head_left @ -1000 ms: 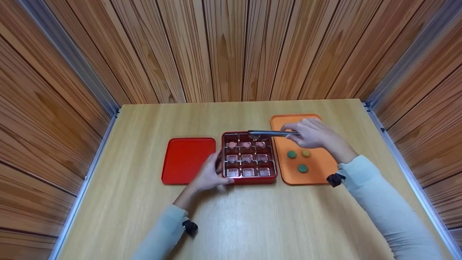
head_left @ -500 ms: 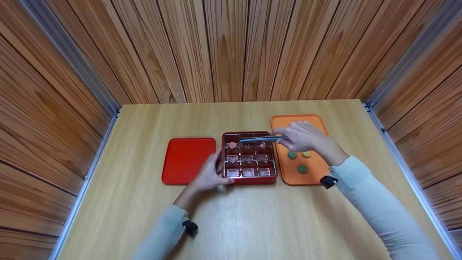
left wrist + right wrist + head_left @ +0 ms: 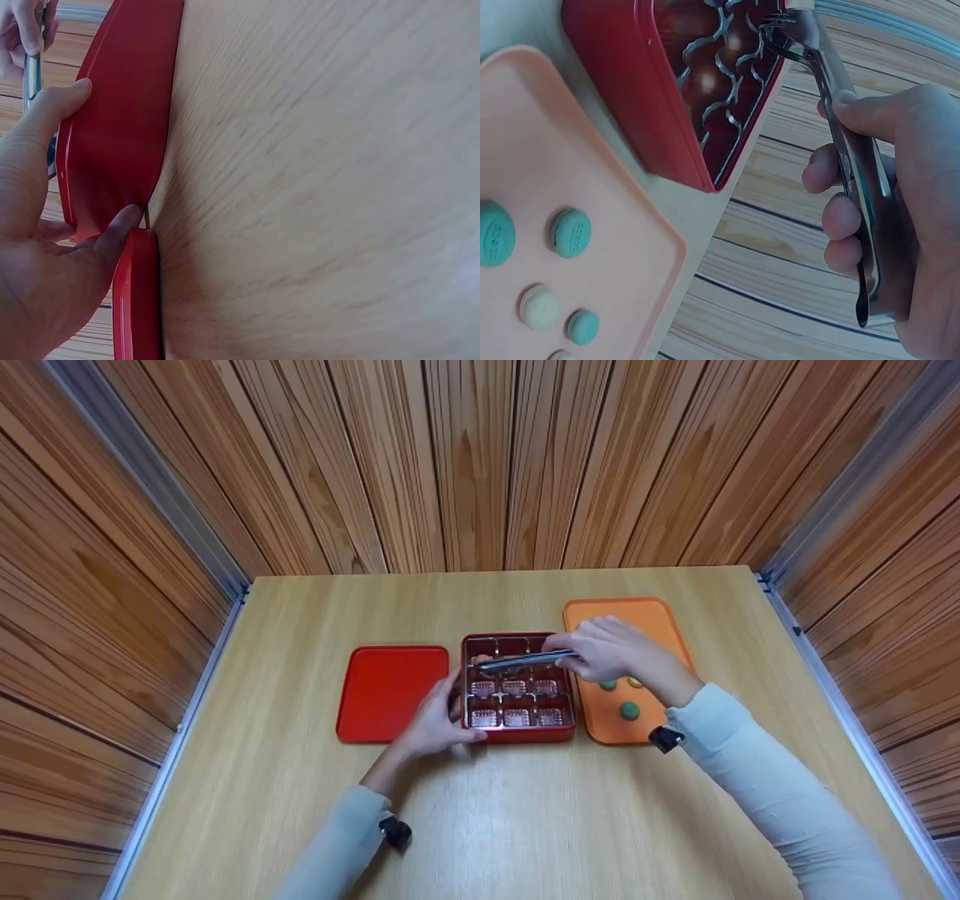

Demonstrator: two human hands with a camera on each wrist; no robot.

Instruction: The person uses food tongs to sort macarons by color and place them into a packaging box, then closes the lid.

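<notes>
My left hand (image 3: 431,724) grips the near left corner of a red box (image 3: 519,736), its thumb lying on the front wall in the left wrist view. Inside, a clear divided insert (image 3: 514,709) forms small compartments. Metal tongs (image 3: 529,658) are held in my right hand (image 3: 598,649), fingers wrapped round the handles. Their tips reach over the far left compartment, where a pink macaron (image 3: 480,658) partly shows. Something pale (image 3: 799,3) sits at the tongs' end in the right wrist view, cut off by the frame; I cannot tell whether it is gripped.
Right of the box lies an orange tray (image 3: 607,727) with green macarons (image 3: 629,710) and a cream-yellow one (image 3: 539,307). A red lid (image 3: 390,690) lies left of the box, close behind my left hand. Wooden walls (image 3: 480,465) enclose the table (image 3: 480,825).
The right hand has moved left and slightly nearer with the tongs, whose tips have passed from the box's far edge to its far left compartment. My left hand has stayed put.
</notes>
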